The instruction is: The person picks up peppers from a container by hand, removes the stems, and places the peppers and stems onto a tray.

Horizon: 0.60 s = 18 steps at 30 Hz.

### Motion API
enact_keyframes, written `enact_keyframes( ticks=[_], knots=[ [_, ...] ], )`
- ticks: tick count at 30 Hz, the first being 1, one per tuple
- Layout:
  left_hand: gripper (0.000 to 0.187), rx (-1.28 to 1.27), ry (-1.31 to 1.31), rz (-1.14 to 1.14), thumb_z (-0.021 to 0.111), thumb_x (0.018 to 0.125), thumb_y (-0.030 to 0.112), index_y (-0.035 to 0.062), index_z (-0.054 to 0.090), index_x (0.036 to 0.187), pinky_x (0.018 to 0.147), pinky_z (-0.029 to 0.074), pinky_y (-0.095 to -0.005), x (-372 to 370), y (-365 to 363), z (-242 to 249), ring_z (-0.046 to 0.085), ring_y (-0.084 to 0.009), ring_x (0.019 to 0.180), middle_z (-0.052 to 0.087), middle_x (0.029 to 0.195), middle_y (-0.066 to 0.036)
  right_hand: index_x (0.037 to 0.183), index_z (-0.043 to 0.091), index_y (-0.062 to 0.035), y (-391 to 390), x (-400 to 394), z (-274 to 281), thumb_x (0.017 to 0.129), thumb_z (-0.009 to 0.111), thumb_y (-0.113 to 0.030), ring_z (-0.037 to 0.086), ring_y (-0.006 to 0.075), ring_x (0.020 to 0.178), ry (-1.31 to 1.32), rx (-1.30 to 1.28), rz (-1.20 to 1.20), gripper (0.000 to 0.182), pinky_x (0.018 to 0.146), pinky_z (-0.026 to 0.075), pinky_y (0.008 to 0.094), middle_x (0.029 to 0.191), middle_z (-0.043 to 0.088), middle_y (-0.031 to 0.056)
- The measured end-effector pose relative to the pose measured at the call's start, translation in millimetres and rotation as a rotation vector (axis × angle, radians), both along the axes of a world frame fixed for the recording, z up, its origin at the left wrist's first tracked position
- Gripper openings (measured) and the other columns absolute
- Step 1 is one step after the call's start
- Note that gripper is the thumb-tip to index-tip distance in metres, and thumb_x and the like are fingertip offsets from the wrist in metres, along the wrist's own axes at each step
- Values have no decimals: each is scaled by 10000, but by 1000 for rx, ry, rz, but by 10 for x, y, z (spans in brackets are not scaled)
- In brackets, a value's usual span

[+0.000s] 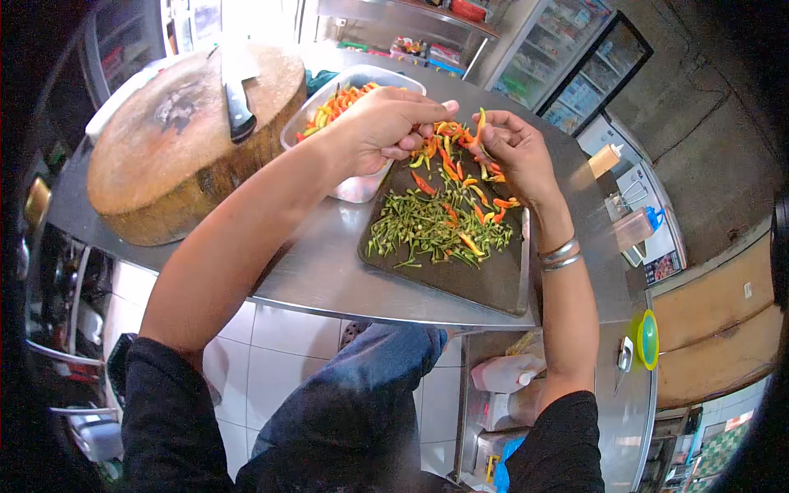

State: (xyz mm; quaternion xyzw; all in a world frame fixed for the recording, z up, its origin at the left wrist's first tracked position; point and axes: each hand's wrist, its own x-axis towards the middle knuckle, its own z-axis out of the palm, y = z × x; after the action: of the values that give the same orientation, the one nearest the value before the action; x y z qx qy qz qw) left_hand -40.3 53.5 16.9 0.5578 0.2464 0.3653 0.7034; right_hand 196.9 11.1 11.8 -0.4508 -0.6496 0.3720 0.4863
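My right hand (519, 160) pinches an orange-yellow chili pepper (481, 127) upright between thumb and fingers, over the far right of a dark tray (485, 283). My left hand (394, 127) is closed, its fingertips pressed together between a clear plastic container (411, 81) and the tray. Whatever those fingertips hold, if anything, is too hidden to make out. Loose red, orange and yellow chilies (423, 182) lie across the tray's far half. Nearer to me is a heap of green chili stems (411, 222). More chilies (335, 109) fill the container, partly covered by my left hand and forearm.
On the left of the steel table (329, 271) stands a thick round wooden chopping block (148, 156), with a large knife (237, 107) on top. Sauce bottles (637, 228) and a green-yellow bowl (648, 339) are at the right. Jugs (501, 374) sit on a shelf below.
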Motion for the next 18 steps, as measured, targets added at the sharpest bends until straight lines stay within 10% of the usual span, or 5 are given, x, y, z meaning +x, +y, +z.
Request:
enact_keyframes(
  ticks=[18],
  knots=[
    [282, 198, 161, 90, 744, 880, 329, 68, 665, 955, 384, 261, -159, 63, -148, 47, 379, 8, 458, 487, 625, 77, 933, 704, -13, -61, -240, -64, 866, 749, -110, 583, 40, 727, -182, 200, -181, 126, 667, 487, 207, 814, 675, -17]
  ],
)
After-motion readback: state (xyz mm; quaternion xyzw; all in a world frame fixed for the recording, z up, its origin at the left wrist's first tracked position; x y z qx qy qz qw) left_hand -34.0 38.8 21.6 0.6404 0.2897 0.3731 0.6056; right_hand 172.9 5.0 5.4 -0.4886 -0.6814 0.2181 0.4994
